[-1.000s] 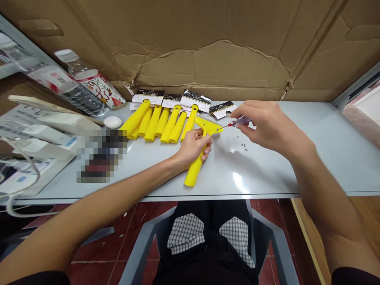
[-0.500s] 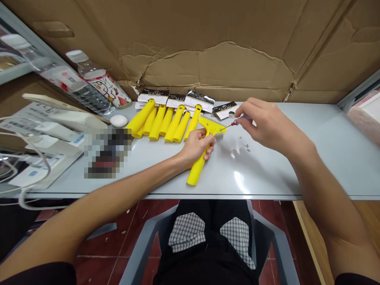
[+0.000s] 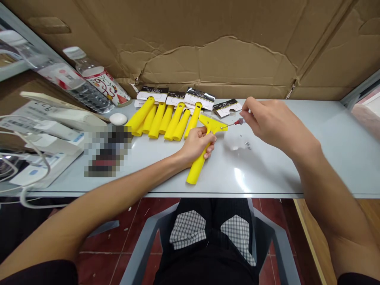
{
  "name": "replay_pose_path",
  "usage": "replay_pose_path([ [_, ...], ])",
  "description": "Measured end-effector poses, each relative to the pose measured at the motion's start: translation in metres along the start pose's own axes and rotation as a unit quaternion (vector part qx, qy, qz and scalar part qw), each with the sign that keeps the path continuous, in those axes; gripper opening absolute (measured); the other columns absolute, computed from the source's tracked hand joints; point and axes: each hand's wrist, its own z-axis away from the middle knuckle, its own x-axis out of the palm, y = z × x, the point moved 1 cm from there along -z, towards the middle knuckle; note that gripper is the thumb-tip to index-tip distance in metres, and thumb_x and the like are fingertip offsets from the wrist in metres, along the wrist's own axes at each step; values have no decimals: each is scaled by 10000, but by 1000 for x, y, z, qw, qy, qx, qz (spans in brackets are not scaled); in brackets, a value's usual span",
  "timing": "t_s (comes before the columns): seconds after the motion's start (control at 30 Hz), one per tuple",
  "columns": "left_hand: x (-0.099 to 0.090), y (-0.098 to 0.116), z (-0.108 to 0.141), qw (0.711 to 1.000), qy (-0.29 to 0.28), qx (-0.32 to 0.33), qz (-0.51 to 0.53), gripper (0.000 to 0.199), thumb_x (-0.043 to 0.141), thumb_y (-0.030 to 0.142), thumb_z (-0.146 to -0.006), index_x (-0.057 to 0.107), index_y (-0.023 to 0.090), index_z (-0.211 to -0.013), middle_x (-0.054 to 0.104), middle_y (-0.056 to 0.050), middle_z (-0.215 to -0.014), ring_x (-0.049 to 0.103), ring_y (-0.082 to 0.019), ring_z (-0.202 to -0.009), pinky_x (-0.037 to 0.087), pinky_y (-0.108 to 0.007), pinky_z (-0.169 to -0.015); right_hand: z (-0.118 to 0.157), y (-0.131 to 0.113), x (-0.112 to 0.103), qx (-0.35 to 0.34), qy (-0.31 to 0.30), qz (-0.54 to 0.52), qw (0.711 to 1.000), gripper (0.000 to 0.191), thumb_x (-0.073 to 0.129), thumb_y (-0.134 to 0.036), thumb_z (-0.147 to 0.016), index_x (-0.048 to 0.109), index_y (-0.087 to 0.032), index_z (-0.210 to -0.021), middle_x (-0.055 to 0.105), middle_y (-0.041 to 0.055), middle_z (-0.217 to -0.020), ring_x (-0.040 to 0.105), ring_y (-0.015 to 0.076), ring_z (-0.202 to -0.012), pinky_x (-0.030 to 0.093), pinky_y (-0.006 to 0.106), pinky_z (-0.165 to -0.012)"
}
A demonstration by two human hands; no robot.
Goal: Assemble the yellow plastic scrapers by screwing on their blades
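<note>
Right fingers (image 3: 248,114): I gripped the screwdriver (image 3: 238,121), edging back from the yellow tool (image 3: 196,168).
Left fingers (image 3: 209,149): clasped it.
Screw (image 3: 221,128): screwdriver tip stayed there; turning seemed unfinished.

Two hands (image 3: 198,146), one screwdriver (image 3: 239,121), at least eight yellow handles (image 3: 196,168), two bottles (image 3: 106,85), one chair (image 3: 139,247).

yellow scraper (image 3: 196,168), red and clear screwdriver (image 3: 239,122), yellow handles (image 3: 175,122), checked patches (image 3: 189,229), grey tabletop (image 3: 332,146), brown cardboard (image 3: 219,65)
</note>
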Motion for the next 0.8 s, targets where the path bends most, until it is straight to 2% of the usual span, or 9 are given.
replay_pose_path([
  [0.17, 1, 0, 0, 1000, 4, 1, -1, 189, 709, 201, -752, 523, 229, -751, 502, 55, -498, 418, -74, -374, 327, -214, -348, 0, 2, 2, -95, 35, -70, 992, 176, 612, -281, -1080, 747, -233, -977, 714, 90, -986, 636, 227, -800, 472, 386, -715],
  [0.3, 0, -1, -2, 1000, 4, 10, 4, 169, 700, 201, -734, 532, 223, -742, 519, 48, -512, 429, -76, -385, 328, -215, -349, 2, 0, 3, -143, 28, -125, 981, 138, 635, -208, -1030, 766, -246, -1053, 707, 101, -1151, 663, 231, -873, 503, 386, -740],
  [0.43, -1, -3, -3, 1000, 6, 8, 9, 183, 706, 195, -740, 526, 226, -745, 529, 39, -534, 432, -71, -392, 323, -218, -349, 2, 2, 3, -102, 11, -129, 986, 208, 591, -193, -1029, 742, -261, -1154, 699, 103, -1206, 681, 251, -914, 511, 391, -749],
  [0.6, -1, -3, -3, 1000, 6, -1, 9, 186, 707, 192, -766, 526, 233, -766, 498, 46, -510, 414, -71, -383, 306, -226, -351, -1, 5, 1, -60, 17, -105, 993, 126, 597, -294, -1057, 714, -255, -1080, 747, 81, -1014, 698, 273, -870, 514, 418, -768],
  [0.8, -1, -1, -2, 1000, 13, -1, 12, 221, 714, 189, -739, 501, 237, -771, 519, 54, -555, 429, -66, -391, 317, -218, -349, 1, 6, -3, -35, -19, -89, 995, 199, 598, -256, -1021, 652, -247, -1212, 779, 66, -934, 670, 256, -746, 452, 409, -670],
])
